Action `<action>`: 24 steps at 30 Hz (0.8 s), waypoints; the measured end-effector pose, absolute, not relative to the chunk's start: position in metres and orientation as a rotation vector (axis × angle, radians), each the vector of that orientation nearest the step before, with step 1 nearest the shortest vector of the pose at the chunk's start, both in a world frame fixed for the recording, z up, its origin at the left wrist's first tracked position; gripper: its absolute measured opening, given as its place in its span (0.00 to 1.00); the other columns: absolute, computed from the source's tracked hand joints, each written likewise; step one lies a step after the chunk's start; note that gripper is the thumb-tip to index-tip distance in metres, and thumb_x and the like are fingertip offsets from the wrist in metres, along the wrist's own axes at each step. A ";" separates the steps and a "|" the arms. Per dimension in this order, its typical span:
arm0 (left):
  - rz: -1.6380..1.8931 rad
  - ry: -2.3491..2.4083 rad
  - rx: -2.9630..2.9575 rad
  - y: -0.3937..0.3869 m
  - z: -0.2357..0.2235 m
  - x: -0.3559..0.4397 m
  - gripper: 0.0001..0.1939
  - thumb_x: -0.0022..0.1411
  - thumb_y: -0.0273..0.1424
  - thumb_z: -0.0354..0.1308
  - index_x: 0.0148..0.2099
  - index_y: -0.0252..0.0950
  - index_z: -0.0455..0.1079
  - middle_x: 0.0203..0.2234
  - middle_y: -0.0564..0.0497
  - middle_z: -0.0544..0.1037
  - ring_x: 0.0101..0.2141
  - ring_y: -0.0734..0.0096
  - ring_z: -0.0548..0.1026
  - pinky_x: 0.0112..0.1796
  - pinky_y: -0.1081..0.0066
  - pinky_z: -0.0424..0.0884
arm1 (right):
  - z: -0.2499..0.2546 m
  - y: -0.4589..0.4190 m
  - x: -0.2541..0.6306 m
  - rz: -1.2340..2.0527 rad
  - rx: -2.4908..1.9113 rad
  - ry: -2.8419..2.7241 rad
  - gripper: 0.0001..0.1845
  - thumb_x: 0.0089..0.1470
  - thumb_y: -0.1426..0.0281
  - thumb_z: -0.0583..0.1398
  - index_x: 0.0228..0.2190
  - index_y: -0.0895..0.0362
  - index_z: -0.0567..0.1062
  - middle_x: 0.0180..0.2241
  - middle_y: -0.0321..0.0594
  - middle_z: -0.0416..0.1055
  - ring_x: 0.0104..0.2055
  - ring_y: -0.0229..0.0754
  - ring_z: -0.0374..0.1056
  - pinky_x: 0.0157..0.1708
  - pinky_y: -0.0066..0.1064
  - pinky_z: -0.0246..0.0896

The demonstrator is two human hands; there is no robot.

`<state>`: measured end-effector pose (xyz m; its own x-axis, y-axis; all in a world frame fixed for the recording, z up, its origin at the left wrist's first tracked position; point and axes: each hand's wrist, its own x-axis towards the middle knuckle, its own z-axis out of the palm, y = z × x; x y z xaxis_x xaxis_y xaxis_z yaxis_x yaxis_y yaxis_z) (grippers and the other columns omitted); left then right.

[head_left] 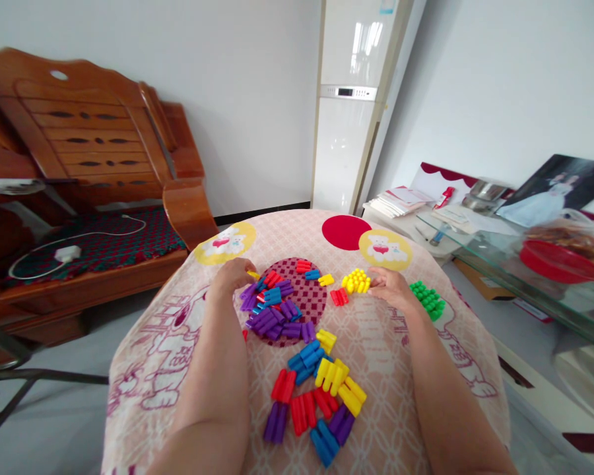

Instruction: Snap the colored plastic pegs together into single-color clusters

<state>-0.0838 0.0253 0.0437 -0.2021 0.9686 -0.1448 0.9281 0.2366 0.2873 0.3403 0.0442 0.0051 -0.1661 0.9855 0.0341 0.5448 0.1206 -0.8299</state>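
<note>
My left hand is at the far left of a loose pile, fingers closed on a small yellow plastic block. Beside it lie purple blocks mixed with blue blocks and red ones. My right hand has thumb and fingers curled at the right side of a tight cluster of upright yellow blocks; the exact contact is partly hidden. A cluster of upright green blocks stands to the right of that hand. Just left of the yellow cluster lies a red block.
Mixed loose blocks lie between my forearms on the round cloth-covered table. A wooden bench stands left. At right, a glass shelf carries a red basin and papers. A tall white cabinet-like appliance stands behind.
</note>
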 end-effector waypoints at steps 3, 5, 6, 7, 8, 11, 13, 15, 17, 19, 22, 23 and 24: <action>0.347 2.204 1.751 0.026 0.047 -0.083 0.13 0.51 0.28 0.62 0.40 0.38 0.79 0.32 0.49 0.83 0.36 0.62 0.79 0.36 0.70 0.72 | 0.003 0.045 0.341 0.928 -1.472 -1.777 0.36 0.39 0.75 0.65 0.54 0.60 0.73 0.30 0.37 0.78 0.30 0.40 0.73 0.30 0.28 0.66; 0.543 2.103 1.750 0.025 0.055 -0.077 0.12 0.52 0.30 0.61 0.41 0.38 0.78 0.28 0.50 0.82 0.33 0.64 0.79 0.34 0.70 0.72 | 0.001 0.045 0.341 0.925 -1.459 -1.777 0.36 0.40 0.74 0.65 0.55 0.60 0.72 0.30 0.37 0.79 0.30 0.40 0.73 0.30 0.28 0.66; 0.643 2.029 1.758 0.024 0.060 -0.071 0.12 0.53 0.32 0.61 0.41 0.38 0.78 0.27 0.51 0.81 0.32 0.64 0.79 0.34 0.70 0.73 | 0.000 0.045 0.342 0.921 -1.455 -1.778 0.36 0.41 0.73 0.65 0.55 0.60 0.72 0.30 0.37 0.79 0.30 0.41 0.73 0.30 0.29 0.66; 0.731 1.952 1.774 0.023 0.065 -0.063 0.13 0.54 0.33 0.60 0.42 0.38 0.77 0.27 0.50 0.81 0.32 0.65 0.79 0.33 0.70 0.73 | 0.000 0.045 0.342 0.914 -1.455 -1.779 0.35 0.41 0.73 0.65 0.55 0.61 0.73 0.30 0.38 0.79 0.30 0.41 0.73 0.31 0.29 0.67; 0.799 1.878 1.798 0.023 0.071 -0.053 0.13 0.54 0.35 0.61 0.42 0.37 0.77 0.28 0.50 0.82 0.32 0.65 0.79 0.34 0.70 0.73 | 0.000 0.045 0.342 0.901 -1.460 -1.781 0.35 0.41 0.73 0.65 0.55 0.61 0.73 0.31 0.39 0.80 0.31 0.41 0.74 0.31 0.29 0.67; 0.896 1.711 1.896 0.020 0.084 -0.017 0.13 0.53 0.37 0.62 0.40 0.35 0.77 0.31 0.49 0.82 0.33 0.66 0.79 0.34 0.70 0.74 | 0.002 0.046 0.343 0.771 -1.489 -1.775 0.32 0.41 0.73 0.64 0.52 0.60 0.76 0.33 0.42 0.80 0.33 0.44 0.75 0.34 0.32 0.69; 0.934 1.534 1.933 0.020 0.087 0.010 0.13 0.55 0.36 0.62 0.41 0.35 0.77 0.33 0.48 0.82 0.34 0.66 0.79 0.35 0.70 0.75 | 0.006 0.048 0.342 0.633 -1.490 -1.747 0.26 0.43 0.73 0.62 0.47 0.59 0.79 0.33 0.43 0.81 0.34 0.45 0.76 0.38 0.35 0.71; 0.983 1.325 1.937 0.023 0.083 0.035 0.13 0.55 0.33 0.61 0.42 0.34 0.76 0.35 0.48 0.82 0.35 0.67 0.80 0.38 0.69 0.76 | 0.010 0.049 0.340 0.531 -1.461 -1.709 0.22 0.45 0.71 0.60 0.44 0.59 0.81 0.33 0.43 0.81 0.36 0.47 0.76 0.41 0.37 0.71; 1.028 1.200 1.905 0.027 0.070 0.057 0.13 0.54 0.29 0.61 0.44 0.33 0.76 0.37 0.48 0.83 0.37 0.68 0.80 0.41 0.68 0.76 | 0.014 0.050 0.336 0.485 -1.425 -1.679 0.20 0.48 0.68 0.60 0.42 0.59 0.82 0.34 0.44 0.81 0.37 0.48 0.77 0.42 0.38 0.72; 1.076 1.170 1.817 0.034 0.053 0.075 0.14 0.55 0.26 0.60 0.45 0.32 0.75 0.39 0.46 0.83 0.39 0.67 0.80 0.42 0.68 0.76 | 0.016 0.050 0.333 0.466 -1.402 -1.670 0.19 0.48 0.66 0.60 0.41 0.59 0.82 0.35 0.45 0.81 0.38 0.49 0.77 0.44 0.39 0.72; 1.083 1.261 1.729 0.042 0.028 0.094 0.12 0.56 0.24 0.59 0.44 0.32 0.76 0.38 0.45 0.83 0.38 0.67 0.80 0.42 0.68 0.77 | 0.014 0.048 0.328 0.465 -1.388 -1.669 0.18 0.49 0.64 0.60 0.39 0.59 0.82 0.38 0.46 0.81 0.40 0.50 0.76 0.45 0.39 0.71; 1.078 1.307 1.727 0.045 0.021 0.098 0.12 0.57 0.23 0.59 0.44 0.32 0.76 0.38 0.45 0.83 0.38 0.67 0.80 0.42 0.68 0.77 | 0.012 0.048 0.327 0.471 -1.386 -1.669 0.18 0.49 0.64 0.60 0.38 0.59 0.82 0.38 0.46 0.81 0.41 0.50 0.76 0.45 0.39 0.71; 1.073 1.352 1.735 0.046 0.016 0.101 0.13 0.57 0.23 0.59 0.45 0.32 0.76 0.38 0.45 0.83 0.38 0.67 0.80 0.42 0.68 0.77 | 0.010 0.048 0.326 0.477 -1.387 -1.668 0.18 0.49 0.63 0.60 0.38 0.58 0.82 0.38 0.47 0.81 0.41 0.50 0.76 0.45 0.39 0.71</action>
<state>0.1010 0.0465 0.0164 0.1205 0.9731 0.1962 0.4118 -0.2289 0.8821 0.3264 0.0477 0.0101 0.0204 0.9240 0.3820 0.5820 0.2997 -0.7559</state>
